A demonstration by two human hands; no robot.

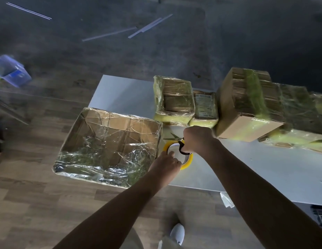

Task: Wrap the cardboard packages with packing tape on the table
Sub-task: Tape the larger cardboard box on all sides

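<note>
A large flat cardboard package (110, 144) covered in shiny clear tape lies at the table's left edge and overhangs it. Just to its right a yellow roll of packing tape (188, 161) rests on the table. My left hand (165, 166) grips the roll at its near left side. My right hand (197, 139) holds black-handled scissors (175, 140) above the roll, with the blades open and pointing left toward the package. Two smaller taped packages (174, 99) (204, 108) and a big taped box (246, 105) stand behind.
The grey table (246, 169) has bare surface at the near right and at the far left corner. More taped packages (300, 133) stretch off to the right. On the floor lie thin strips (110, 34), a blue plastic box (11, 71) and my white shoe (177, 232).
</note>
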